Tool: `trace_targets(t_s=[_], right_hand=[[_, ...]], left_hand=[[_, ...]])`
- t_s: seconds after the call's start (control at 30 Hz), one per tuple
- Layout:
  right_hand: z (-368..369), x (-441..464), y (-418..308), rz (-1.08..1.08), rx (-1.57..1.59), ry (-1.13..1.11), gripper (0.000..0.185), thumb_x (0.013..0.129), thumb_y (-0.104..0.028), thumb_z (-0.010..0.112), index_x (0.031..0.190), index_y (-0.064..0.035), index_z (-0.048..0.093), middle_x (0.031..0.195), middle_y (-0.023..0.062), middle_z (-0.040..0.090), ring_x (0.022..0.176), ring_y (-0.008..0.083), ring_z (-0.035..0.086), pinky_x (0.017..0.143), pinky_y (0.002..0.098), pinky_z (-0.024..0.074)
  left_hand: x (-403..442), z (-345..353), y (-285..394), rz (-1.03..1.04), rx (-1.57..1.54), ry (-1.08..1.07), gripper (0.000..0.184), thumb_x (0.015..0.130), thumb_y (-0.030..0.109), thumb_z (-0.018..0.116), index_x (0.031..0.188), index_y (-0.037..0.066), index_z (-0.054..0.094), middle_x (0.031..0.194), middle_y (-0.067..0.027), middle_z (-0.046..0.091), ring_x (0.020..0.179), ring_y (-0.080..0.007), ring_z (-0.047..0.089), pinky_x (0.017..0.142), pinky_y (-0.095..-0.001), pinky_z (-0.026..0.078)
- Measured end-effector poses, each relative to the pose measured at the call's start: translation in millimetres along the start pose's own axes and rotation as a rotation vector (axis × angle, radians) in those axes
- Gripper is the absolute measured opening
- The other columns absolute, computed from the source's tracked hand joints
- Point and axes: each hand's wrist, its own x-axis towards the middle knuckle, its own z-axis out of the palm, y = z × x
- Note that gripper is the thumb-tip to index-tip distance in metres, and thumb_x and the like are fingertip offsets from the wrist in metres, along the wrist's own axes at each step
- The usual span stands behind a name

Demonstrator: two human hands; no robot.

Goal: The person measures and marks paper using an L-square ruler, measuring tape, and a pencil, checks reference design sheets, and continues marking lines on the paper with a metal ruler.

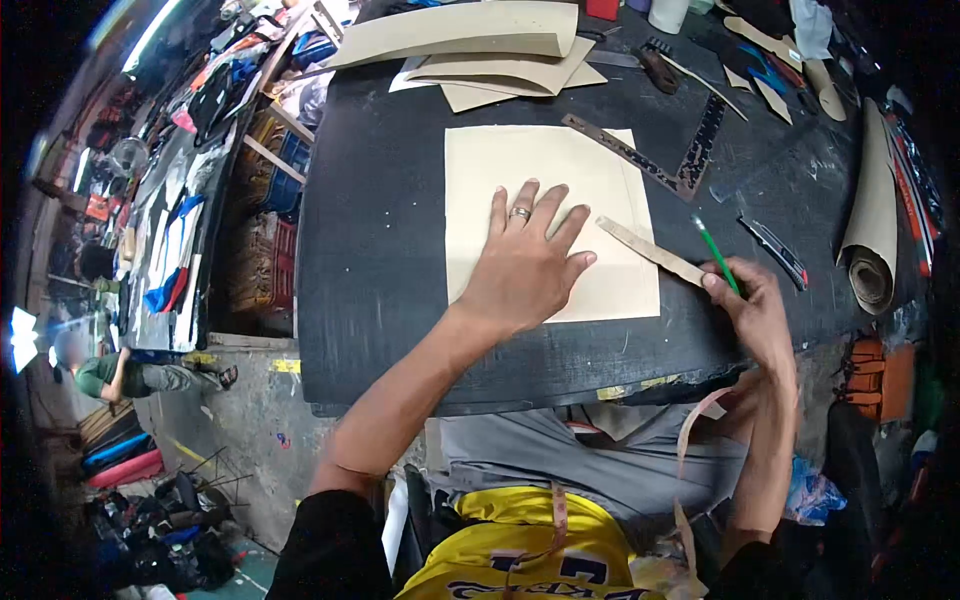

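A square sheet of cream paper or card (475,165) lies flat on the black tabletop. My left hand (525,262) is spread open on the sheet, pressing on it, with a ring on one finger. My right hand (755,300), just off the sheet's lower right corner, is closed on a worn tape measure (648,250) and a green pencil (713,243). The tape's end reaches over the sheet near my left thumb. More of the tape loops below my right wrist, and a strip of tape hangs over my yellow shirt (500,545).
A rusty metal square (688,185) touches the sheet's upper right. A box cutter (775,252) lies right of the pencil. Curled card sheets (470,35) lie at the back, a card roll (872,220) at the right. A person (100,375) is at far left.
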Motion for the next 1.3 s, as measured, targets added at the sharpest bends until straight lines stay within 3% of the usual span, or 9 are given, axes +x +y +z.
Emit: trace_targets(t_s=[0.03, 0.13, 0.43, 0.67, 0.77, 0.93, 1.07, 1.17, 1.3], right_hand=[[7.3, 8.8, -3.7, -0.008, -0.046, -0.044, 0.017, 0.101, -0.017, 0.078, 0.105, 0.0003, 0.077, 0.086, 0.0042, 0.068, 0.079, 0.0129, 0.059, 0.072, 0.0315, 0.0468], [24.3, 25.9, -13.4, -0.029, -0.147, -0.14, 0.017, 0.1, -0.016, 0.078, 0.1, 0.0008, 0.077, 0.08, 0.0057, 0.065, 0.075, 0.0127, 0.055, 0.069, 0.0334, 0.0452], [60.4, 40.7, -45.1, 0.038, -0.125, -0.123, 0.02, 0.096, -0.018, 0.082, 0.101, 0.0005, 0.078, 0.079, 0.0081, 0.065, 0.072, 0.0142, 0.055, 0.068, 0.0355, 0.0463], [43.6, 38.2, -35.1, -0.033, -0.142, -0.113, 0.027, 0.09, -0.018, 0.089, 0.107, -0.0001, 0.078, 0.083, 0.0076, 0.068, 0.077, 0.0147, 0.059, 0.073, 0.0362, 0.0497], [28.5, 35.8, -24.8, -0.023, -0.1, -0.168, 0.025, 0.087, -0.006, 0.09, 0.107, 0.0002, 0.076, 0.085, -0.0008, 0.066, 0.079, 0.0085, 0.057, 0.073, 0.0284, 0.0492], [14.5, 36.9, -18.8, 0.005, -0.1, -0.211, 0.028, 0.085, -0.002, 0.09, 0.109, -0.0004, 0.077, 0.086, -0.0012, 0.069, 0.078, 0.01, 0.059, 0.075, 0.0296, 0.0513], [13.6, 34.4, -24.9, 0.039, -0.102, -0.223, 0.022, 0.087, -0.007, 0.089, 0.105, -0.0008, 0.077, 0.083, -0.0001, 0.067, 0.078, 0.011, 0.059, 0.074, 0.0314, 0.0502], [9.4, 39.6, -36.4, 0.058, -0.31, -0.231, 0.018, 0.091, -0.015, 0.087, 0.097, -0.0015, 0.077, 0.079, 0.0029, 0.066, 0.076, 0.0125, 0.059, 0.071, 0.0332, 0.0483], [9.6, 57.0, -10.7, -0.058, -0.234, -0.191, 0.022, 0.093, -0.022, 0.086, 0.092, -0.0019, 0.076, 0.078, 0.0067, 0.066, 0.074, 0.0139, 0.059, 0.069, 0.0352, 0.0464]], left_hand=[[-1.9, 1.1, -2.9, -0.013, 0.008, -0.002, 0.05, 0.11, 0.04, 0.063, 0.15, 0.01, 0.061, 0.156, -0.0249, 0.052, 0.15, -0.0483, 0.046, 0.126, -0.0729, 0.03], [2.3, 1.4, -10.9, -0.141, -0.367, 0.165, 0.041, 0.109, 0.031, 0.066, 0.142, 0.006, 0.064, 0.152, -0.022, 0.056, 0.148, -0.0421, 0.05, 0.126, -0.0699, 0.031], [3.4, -4.8, -4.5, -0.008, -0.186, 0.042, 0.024, 0.104, 0.023, 0.072, 0.122, 0.006, 0.073, 0.141, -0.0167, 0.065, 0.147, -0.0377, 0.054, 0.128, -0.0639, 0.031], [7.2, -5.8, -5.7, -0.105, -0.268, 0.008, 0.013, 0.099, 0.02, 0.078, 0.105, 0.008, 0.077, 0.143, -0.0102, 0.065, 0.15, -0.0352, 0.051, 0.131, -0.0625, 0.027], [7.9, -7.4, -5.2, -0.116, -0.288, -0.007, 0.013, 0.099, 0.02, 0.078, 0.104, 0.008, 0.077, 0.144, -0.0101, 0.064, 0.151, -0.0343, 0.05, 0.131, -0.0621, 0.025], [8.5, -6.0, -6.3, -0.13, -0.271, -0.024, 0.012, 0.099, 0.018, 0.078, 0.103, 0.008, 0.076, 0.143, -0.0097, 0.064, 0.151, -0.0333, 0.05, 0.132, -0.0613, 0.023], [10.1, -9.2, -6.5, -0.15, -0.294, -0.051, 0.011, 0.098, 0.017, 0.079, 0.104, 0.009, 0.076, 0.145, -0.0091, 0.063, 0.153, -0.0333, 0.048, 0.133, -0.0613, 0.023], [9.2, -8.7, -5.2, -0.149, -0.299, -0.05, 0.013, 0.097, 0.017, 0.079, 0.107, 0.009, 0.076, 0.145, -0.0094, 0.063, 0.154, -0.0331, 0.046, 0.133, -0.0612, 0.022], [8.2, -9.3, -6.2, -0.139, -0.308, -0.062, 0.019, 0.097, 0.016, 0.079, 0.115, 0.01, 0.074, 0.147, -0.0105, 0.062, 0.156, -0.034, 0.044, 0.133, -0.0613, 0.021]])
